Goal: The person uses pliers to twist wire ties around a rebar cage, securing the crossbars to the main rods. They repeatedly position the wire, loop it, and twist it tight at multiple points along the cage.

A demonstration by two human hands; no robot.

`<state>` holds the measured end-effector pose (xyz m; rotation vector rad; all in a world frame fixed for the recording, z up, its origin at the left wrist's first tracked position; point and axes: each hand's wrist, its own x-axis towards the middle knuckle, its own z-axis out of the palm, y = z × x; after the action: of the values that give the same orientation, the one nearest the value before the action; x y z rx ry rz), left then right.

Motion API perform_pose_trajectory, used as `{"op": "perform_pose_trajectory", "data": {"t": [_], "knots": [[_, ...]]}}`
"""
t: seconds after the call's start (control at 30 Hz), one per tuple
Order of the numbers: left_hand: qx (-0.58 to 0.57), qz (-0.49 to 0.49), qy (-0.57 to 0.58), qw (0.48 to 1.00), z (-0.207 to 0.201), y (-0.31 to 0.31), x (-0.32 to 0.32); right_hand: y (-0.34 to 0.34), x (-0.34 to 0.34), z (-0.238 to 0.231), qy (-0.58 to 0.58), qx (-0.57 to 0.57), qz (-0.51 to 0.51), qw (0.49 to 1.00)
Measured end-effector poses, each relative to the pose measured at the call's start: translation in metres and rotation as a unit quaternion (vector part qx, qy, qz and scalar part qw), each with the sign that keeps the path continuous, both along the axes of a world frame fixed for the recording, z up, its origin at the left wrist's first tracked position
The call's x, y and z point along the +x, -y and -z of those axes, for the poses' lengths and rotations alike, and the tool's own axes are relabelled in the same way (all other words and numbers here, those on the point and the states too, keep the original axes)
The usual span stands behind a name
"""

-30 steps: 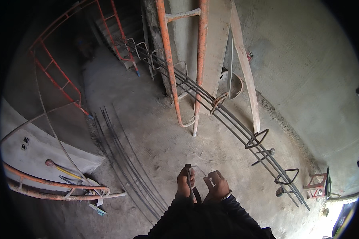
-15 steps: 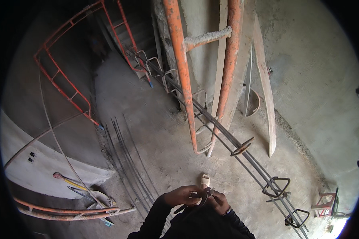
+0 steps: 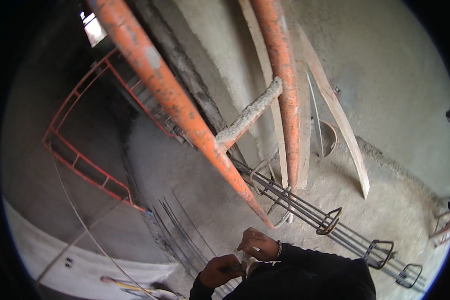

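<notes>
My left hand (image 3: 221, 270) is closed in front of my body, low in the view. A small greyish, narrow piece (image 3: 244, 263) shows at its fingertips; its kind is too unclear to name. My right hand (image 3: 258, 245), with a beaded bracelet at the wrist, is just above and to the right. Its fingers are curled together, and what they may hold is hidden. To the right of my hands, several long steel rebars (image 3: 305, 204) run diagonally, with bent rebar stirrups (image 3: 330, 221) around them.
An orange scaffold frame (image 3: 157, 80) stands close ahead, its lower end near the rebars. A red frame (image 3: 77, 145) is at the left. Wooden boards (image 3: 335, 107) lean at the right wall. Loose thin rods (image 3: 185, 235) lie on the concrete floor.
The view has swung, so the scaffold looms larger. My right hand has risen above the left; earlier both were level, with a dark strap-like piece between them.
</notes>
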<state>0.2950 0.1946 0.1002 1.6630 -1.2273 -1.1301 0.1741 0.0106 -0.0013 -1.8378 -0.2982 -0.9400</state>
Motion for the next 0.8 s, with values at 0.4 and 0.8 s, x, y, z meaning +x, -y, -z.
{"op": "perform_pose_trajectory", "data": {"t": [0.4,0.8], "knots": [[-0.086,0.445,-0.015,0.891,-0.018,0.094,0.172,-0.024,0.136,0.001,0.203,0.133,0.132,0.961],[-0.196,-0.022,-0.19,0.962,0.028,0.168,0.211,-0.061,0.071,0.056,0.053,0.186,0.561,0.805]]}}
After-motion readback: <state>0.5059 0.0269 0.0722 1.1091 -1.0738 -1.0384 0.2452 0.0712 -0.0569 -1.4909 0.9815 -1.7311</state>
